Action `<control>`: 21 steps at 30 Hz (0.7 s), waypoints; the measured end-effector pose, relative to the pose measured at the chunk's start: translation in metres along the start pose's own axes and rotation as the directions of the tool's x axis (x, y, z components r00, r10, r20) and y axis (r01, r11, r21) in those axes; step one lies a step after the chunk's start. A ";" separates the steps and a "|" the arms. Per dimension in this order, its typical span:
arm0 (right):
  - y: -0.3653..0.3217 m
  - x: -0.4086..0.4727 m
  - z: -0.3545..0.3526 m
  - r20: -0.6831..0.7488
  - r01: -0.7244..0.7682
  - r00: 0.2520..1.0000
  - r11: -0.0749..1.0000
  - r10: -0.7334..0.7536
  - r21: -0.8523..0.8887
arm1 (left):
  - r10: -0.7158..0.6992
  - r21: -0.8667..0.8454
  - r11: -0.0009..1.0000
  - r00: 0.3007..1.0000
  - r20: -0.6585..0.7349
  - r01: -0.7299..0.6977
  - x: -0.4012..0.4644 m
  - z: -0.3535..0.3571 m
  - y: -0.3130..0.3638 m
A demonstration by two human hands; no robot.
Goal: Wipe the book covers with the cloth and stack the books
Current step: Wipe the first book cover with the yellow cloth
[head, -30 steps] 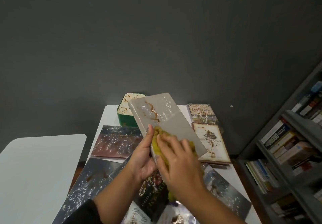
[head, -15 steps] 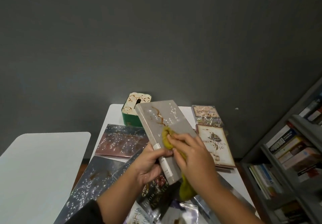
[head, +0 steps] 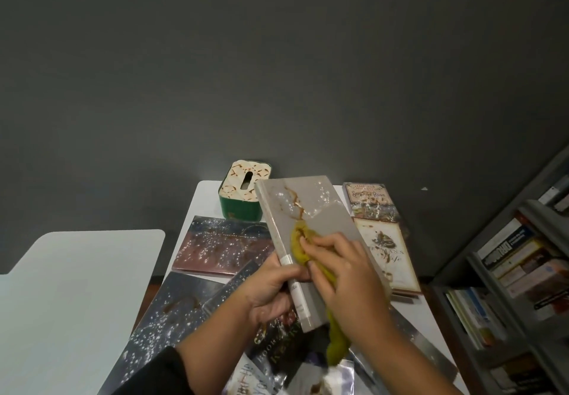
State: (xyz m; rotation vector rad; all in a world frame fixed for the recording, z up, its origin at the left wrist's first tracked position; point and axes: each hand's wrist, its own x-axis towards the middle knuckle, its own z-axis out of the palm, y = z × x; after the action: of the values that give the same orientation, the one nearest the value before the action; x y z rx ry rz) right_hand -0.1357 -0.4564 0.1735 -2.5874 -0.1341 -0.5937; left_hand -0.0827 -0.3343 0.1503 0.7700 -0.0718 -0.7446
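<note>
A grey hardback book (head: 311,210) with a gold mark on its cover is held tilted above the table. My left hand (head: 271,293) grips it along the spine near its lower end. My right hand (head: 348,280) presses a yellow-green cloth (head: 300,240) onto the cover; the cloth's tail (head: 337,345) hangs below the book. Several other books lie flat on the white table (head: 203,197): a dark pink one (head: 224,247), a dark speckled one (head: 172,317), two cream-covered ones at the right (head: 369,200) (head: 388,256), and more under my arms.
A green tissue box (head: 243,191) with a patterned top stands at the table's back edge against the grey wall. A second white table (head: 67,287) is at the left. A grey bookshelf (head: 523,287) full of books stands at the right.
My right hand has slid the cloth up the cover toward the gold mark and my left hand has turned the book's spine more toward me.
</note>
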 end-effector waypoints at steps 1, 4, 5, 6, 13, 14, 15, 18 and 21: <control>0.002 0.000 0.000 0.000 0.003 1.000 1.000 -0.003 0.014 | -0.007 0.009 1.000 1.000 0.004 0.007 0.000 0.000 -0.001; 0.024 0.020 -0.004 -0.030 -0.118 0.992 0.992 0.119 0.037 | -0.042 0.066 0.997 0.999 0.009 0.042 -0.002 0.000 -0.002; 0.033 0.028 -0.008 -0.059 -0.164 0.984 0.986 0.166 0.031 | -0.055 0.080 0.995 0.998 0.013 0.053 -0.003 0.001 -0.003; 0.042 0.036 -0.012 -0.090 -0.202 0.975 0.979 0.204 0.028 | -0.064 0.086 0.994 0.998 0.018 0.062 -0.004 0.002 -0.003; 0.006 0.001 -0.013 0.009 -0.072 0.997 0.997 0.073 -0.035 | -0.039 0.070 0.997 0.998 0.045 0.036 -0.005 0.006 -0.003; 0.000 -0.006 -0.010 0.020 -0.029 0.999 0.999 0.030 -0.029 | -0.035 0.062 0.998 0.998 0.048 0.032 -0.004 0.006 -0.003; -0.002 -0.009 -0.007 0.023 0.000 1.000 1.000 0.000 -0.014 | -0.036 0.061 0.998 0.998 0.053 0.033 -0.004 0.005 -0.004; 0.014 0.009 -0.007 -0.007 -0.037 0.999 0.999 0.037 0.018 | -0.059 0.104 0.993 0.997 0.055 0.053 -0.006 0.004 -0.004; 0.041 0.036 -0.013 -0.105 -0.193 0.975 0.981 0.195 0.023 | -0.090 0.156 0.984 0.995 0.054 0.081 -0.009 0.007 -0.006</control>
State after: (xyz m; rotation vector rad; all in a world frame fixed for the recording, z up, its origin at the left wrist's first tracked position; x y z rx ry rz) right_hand -0.0999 -0.4993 0.1819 -2.5119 0.1486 -0.6539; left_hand -0.0950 -0.3356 0.1527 0.9017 -0.1530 -0.8509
